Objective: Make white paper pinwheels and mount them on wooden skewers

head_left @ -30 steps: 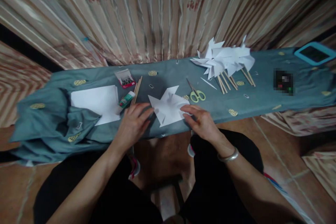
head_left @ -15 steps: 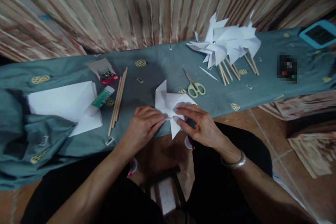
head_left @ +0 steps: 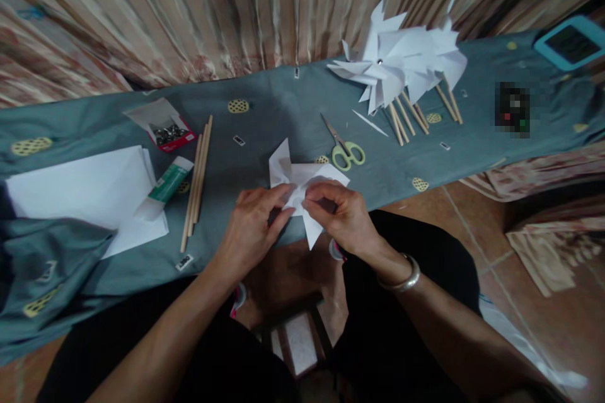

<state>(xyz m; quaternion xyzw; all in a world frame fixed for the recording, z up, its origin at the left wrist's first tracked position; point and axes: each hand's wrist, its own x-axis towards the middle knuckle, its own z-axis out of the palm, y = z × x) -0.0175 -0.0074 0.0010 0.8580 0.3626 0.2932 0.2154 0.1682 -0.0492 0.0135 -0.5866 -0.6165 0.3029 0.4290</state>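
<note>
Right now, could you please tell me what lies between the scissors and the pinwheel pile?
The head view shows a white strip between the scissors and pinwheel pile.

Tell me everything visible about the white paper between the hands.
The paper is white, with pointed corners at far left, right and near centre. Parts bend inward at the middle, which the left hand and right hand touch and partly cover. It is at the near edge of the cloth; whether lifted is unclear.
</note>
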